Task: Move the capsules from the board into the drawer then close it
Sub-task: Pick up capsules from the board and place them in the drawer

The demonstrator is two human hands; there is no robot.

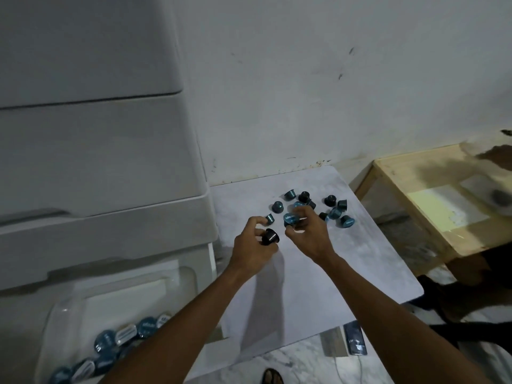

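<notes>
Several blue and black coffee capsules (pixel 336 210) lie scattered on the far part of a white board (pixel 346 267). My left hand (pixel 253 245) grips a black capsule (pixel 270 237) over the board, with a small blue capsule (pixel 269 218) touching its fingertips. My right hand (pixel 310 231) is just to the right and holds a blue capsule (pixel 290 218) between thumb and fingers. At the lower left the clear plastic drawer (pixel 69 309) stands pulled out, with several capsules (pixel 119 342) lying inside it.
A white plastic drawer unit (pixel 97 162) rises at the left, beside the board. A wooden crate (pixel 432 200) sits to the right. A white wall stands behind the board. A dark phone-like item (pixel 356 339) lies on the marble floor in front.
</notes>
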